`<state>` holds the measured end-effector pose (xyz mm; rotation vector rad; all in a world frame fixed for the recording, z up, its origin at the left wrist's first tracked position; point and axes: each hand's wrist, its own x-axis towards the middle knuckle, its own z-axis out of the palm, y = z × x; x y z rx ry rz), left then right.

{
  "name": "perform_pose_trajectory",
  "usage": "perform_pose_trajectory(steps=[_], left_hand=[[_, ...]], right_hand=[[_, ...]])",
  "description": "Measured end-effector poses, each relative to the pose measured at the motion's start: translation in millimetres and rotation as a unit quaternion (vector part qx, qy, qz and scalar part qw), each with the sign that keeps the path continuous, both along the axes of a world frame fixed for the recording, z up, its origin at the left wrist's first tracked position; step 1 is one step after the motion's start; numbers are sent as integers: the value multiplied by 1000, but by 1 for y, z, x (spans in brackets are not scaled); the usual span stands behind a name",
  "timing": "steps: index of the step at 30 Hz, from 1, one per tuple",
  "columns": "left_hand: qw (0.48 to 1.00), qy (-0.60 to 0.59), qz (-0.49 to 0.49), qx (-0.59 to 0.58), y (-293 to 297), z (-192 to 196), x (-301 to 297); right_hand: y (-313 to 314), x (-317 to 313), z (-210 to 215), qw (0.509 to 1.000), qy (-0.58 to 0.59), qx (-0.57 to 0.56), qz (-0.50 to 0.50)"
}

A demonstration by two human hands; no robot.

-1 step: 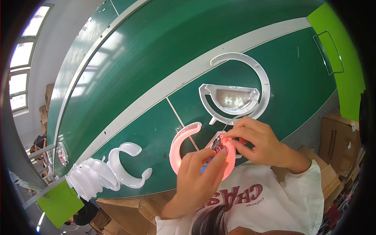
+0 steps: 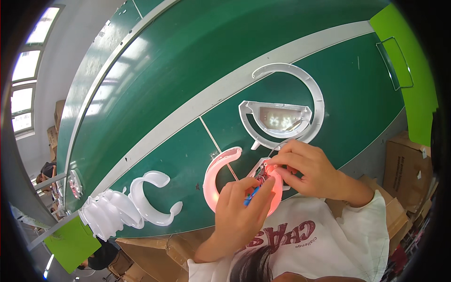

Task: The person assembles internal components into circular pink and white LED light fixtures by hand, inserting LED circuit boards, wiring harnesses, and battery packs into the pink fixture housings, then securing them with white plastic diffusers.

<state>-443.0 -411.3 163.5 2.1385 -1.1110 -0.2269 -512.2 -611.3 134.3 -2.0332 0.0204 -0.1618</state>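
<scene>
Presently, left hand (image 2: 239,202): fingers narrowly parted at wiring (image 2: 259,177), blue piece (image 2: 251,196) between; grip I cannot confirm.
Right hand (image 2: 312,171): fingertips closed on one end of the lit shell (image 2: 210,183), I judge to steady it.
Lit shell: at the green table (image 2: 350,94)'s near edge, beneath both hands.
White frame (image 2: 318,103): just beyond, close probably because its cable (image 2: 283,140) reaches handward.

Red light glows from the ring (image 2: 210,184) right under my fingers (image 2: 261,196), where the fine detail is hard to make out. Far to their left, the window (image 2: 21,104) burns out to white and pale glare lies on the table (image 2: 183,70). Beyond my fingers straight edges bow, and black swallows the corners.
</scene>
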Motion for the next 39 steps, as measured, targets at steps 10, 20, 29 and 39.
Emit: perform_pose_trajectory(steps=[10,20,29,39], left_hand=[[990,49,102,87,-14,1,-10],[977,57,116,172,-33,18,-3],[951,56,120,278,-50,17,9],[948,155,129,248,-46,17,20]], right_hand=[[-7,6,-10,990,-55,-103,80],[-11,12,-12,977,-61,-159,127],[-14,10,-19,975,-95,-142,142],[-25,17,-10,974,-46,-115,188]])
